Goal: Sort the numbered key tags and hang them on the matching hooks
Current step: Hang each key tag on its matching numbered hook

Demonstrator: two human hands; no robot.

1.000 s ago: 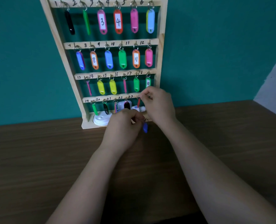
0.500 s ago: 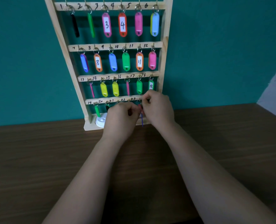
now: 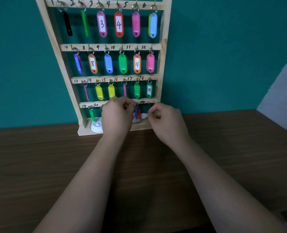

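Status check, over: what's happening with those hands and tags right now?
Left hand pinching blue key tag ring, bottom rail, beside red key tag. Right hand curled, empty, under hook 24. Nothing blocking.

Change over the last second. The blue tag (image 3: 136,113), earlier dangling low over the table from the left hand (image 3: 116,116), now hangs under the bottom rail (image 3: 147,100), against a red tag (image 3: 139,114). The left hand has risen to the rail, its fingertips beside the blue tag's ring; whether they pinch it cannot be told. The right hand (image 3: 166,121), earlier pressed against the left, now sits apart to the right below the numeral 24 (image 3: 142,102), fingers curled, with nothing visible in them.
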